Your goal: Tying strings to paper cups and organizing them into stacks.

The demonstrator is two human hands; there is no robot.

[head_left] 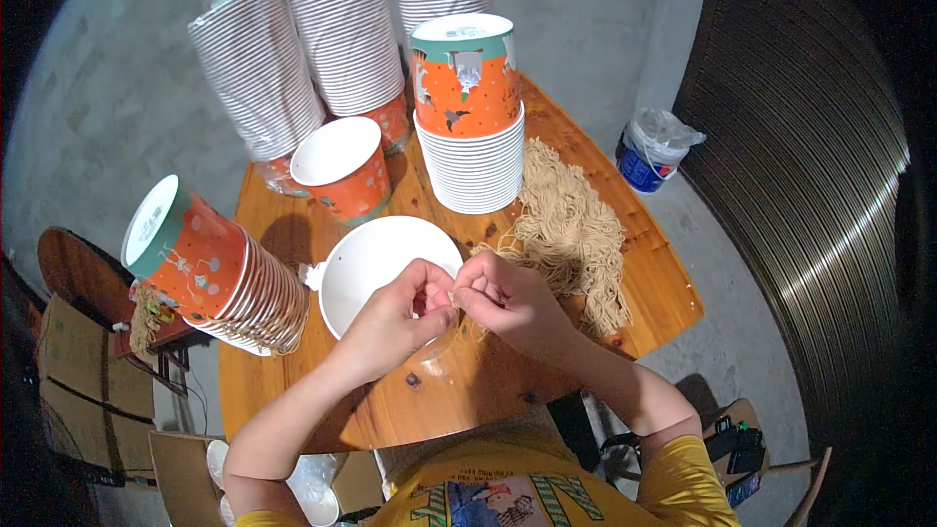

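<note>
My left hand (395, 317) and my right hand (512, 301) meet over the front of a wooden table (644, 273), fingertips pinched together on a few thin strands of tan noodles (459, 332) that hang down between them. A big heap of the same dry noodles (576, 234) lies just right of my right hand. A white funnel-like bowl (366, 259) sits under and behind my left hand. An open orange paper cup (342, 168) stands behind the bowl.
Stacks of orange-and-white paper cups crowd the table: one upside down at the back (470, 117), one lying on its side at the left (220, 273), and wrapped stacks at the far back (293, 49). A plastic bucket (652, 148) stands on the floor to the right; cardboard boxes (78, 371) to the left.
</note>
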